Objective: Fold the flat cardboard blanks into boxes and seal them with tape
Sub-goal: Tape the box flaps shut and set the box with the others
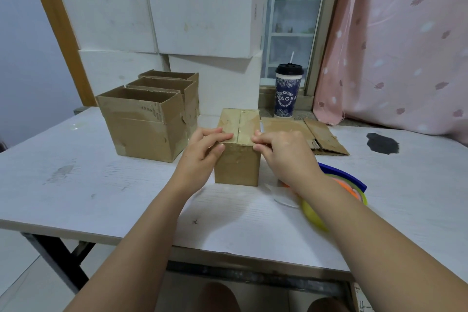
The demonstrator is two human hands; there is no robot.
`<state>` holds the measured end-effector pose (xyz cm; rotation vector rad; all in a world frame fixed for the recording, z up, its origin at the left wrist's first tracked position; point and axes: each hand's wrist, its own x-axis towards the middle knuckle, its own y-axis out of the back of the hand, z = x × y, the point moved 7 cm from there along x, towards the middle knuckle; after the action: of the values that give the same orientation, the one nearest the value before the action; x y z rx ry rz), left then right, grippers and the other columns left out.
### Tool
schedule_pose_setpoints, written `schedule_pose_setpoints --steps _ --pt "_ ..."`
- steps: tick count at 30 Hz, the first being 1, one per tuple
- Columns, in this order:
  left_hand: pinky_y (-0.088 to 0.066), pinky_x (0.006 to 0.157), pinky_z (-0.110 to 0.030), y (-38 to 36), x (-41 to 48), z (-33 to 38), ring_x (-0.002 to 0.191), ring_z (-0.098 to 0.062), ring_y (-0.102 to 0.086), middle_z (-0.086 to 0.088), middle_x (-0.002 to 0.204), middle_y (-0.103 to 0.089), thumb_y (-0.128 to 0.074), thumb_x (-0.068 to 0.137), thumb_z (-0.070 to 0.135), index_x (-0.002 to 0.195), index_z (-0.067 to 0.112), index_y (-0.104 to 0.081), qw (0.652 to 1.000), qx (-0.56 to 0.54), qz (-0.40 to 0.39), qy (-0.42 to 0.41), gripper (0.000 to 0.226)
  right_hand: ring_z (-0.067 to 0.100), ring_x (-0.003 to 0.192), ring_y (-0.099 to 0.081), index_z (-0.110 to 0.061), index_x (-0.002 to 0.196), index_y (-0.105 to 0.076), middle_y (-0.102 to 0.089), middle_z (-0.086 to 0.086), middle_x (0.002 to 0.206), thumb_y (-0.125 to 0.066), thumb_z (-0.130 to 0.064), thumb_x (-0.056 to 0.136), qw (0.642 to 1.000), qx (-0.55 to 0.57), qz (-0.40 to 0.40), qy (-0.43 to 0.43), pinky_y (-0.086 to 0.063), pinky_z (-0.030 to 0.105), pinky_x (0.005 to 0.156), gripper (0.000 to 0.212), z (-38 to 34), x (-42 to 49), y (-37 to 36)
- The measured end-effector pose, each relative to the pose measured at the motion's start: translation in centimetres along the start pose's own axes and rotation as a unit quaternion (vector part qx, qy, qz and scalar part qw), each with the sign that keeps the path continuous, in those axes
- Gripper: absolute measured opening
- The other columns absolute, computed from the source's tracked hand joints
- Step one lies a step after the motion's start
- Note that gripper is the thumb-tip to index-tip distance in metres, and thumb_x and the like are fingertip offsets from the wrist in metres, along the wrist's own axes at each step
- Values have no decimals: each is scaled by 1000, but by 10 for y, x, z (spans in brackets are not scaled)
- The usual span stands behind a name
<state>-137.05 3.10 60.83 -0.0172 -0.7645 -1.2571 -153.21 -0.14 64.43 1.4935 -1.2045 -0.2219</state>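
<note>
A small brown cardboard box [238, 164] stands on the white table [101, 185] in front of me, its top flaps folded shut with a seam down the middle. My left hand [206, 145] grips the box's near left top corner, fingers flat on the left flap and thumb on the front face. My right hand [281, 149] holds the near right top edge with curled fingers. A tape dispenser [342, 180] with blue, green and orange parts lies right of the box, partly hidden by my right forearm. Flat cardboard blanks [311, 134] lie behind the box on the right.
Three open-topped brown boxes [144, 124] stand in a row at the left back. Large white cartons [162, 7] are stacked behind them. A blue paper cup [287, 91] with a straw stands by the window. A dark stain [382, 143] marks the table at right; a pink curtain [405, 45] hangs beyond.
</note>
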Motion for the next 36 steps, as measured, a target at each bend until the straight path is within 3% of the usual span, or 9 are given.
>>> schedule_pose_setpoints --steps 7,11,13,15,20,23,27,31,36 --pt "-26 92 2 4 4 5 111 22 -39 15 110 -49 -43 97 -1 105 35 -63 1000 15 10 21 42 16 117 -58 -16 116 -70 -65 -2 125 -61 -24 93 998 40 -6 -38 -40 27 101 26 2 2 1" --pt "-35 99 -10 5 -3 7 114 14 -43 16 118 -51 -43 97 1 101 37 -67 995 -69 18 74 43 14 103 -59 -21 90 -73 -67 -8 99 -63 -37 89 977 169 -23 -131 -45 31 85 19 10 9 4" --pt "-40 100 -24 9 -11 6 118 0 -48 14 121 -53 -42 95 -1 96 32 -71 985 -129 43 105 44 17 109 -59 -23 104 -67 -63 -6 109 -64 -37 89 948 262 -34 -175 -48 37 94 20 12 9 0" --pt "-43 98 -32 14 -22 7 118 -9 -50 10 122 -56 -40 94 1 91 28 -75 973 -179 78 120 44 22 115 -58 -23 130 -55 -60 0 126 -65 -34 89 922 323 -59 -207 -47 42 100 43 9 4 -8" --pt "-46 71 -11 23 -44 14 101 -4 -55 2 124 -55 -51 95 28 106 30 -61 954 -176 177 164 15 0 77 -51 -25 135 -55 -59 -19 90 -52 -39 95 919 338 -86 -186 -45 24 76 43 -14 -11 -25" --pt "-44 91 -26 36 -44 17 114 -10 -48 3 139 -43 -55 87 54 133 28 -43 950 -103 195 221 54 5 116 -55 -28 146 -40 -56 -12 134 -55 -40 94 931 334 -59 -133 -44 29 101 56 -32 -25 -29" --pt "-40 102 -46 57 -40 42 127 -21 -44 0 144 -38 -60 57 80 148 29 -20 952 83 176 238 111 2 136 -33 -33 149 -28 -36 -15 151 -61 -37 92 960 276 -29 -27 -28 23 113 67 -65 -50 -34" --pt "-43 91 -39 66 -50 51 123 -26 -44 -6 144 -28 -75 61 62 147 37 9 944 139 211 211 123 -1 139 -28 -38 150 -19 -30 -19 153 -58 -22 95 964 262 -31 12 -25 20 114 70 -79 -63 -45" --pt "-34 87 -27 69 -68 45 127 -21 -38 -4 149 -24 -71 72 53 146 41 13 935 96 291 178 113 -4 138 -28 -47 145 -26 -31 -24 150 -53 -10 94 938 339 -66 31 -30 30 116 69 -87 -66 -47"
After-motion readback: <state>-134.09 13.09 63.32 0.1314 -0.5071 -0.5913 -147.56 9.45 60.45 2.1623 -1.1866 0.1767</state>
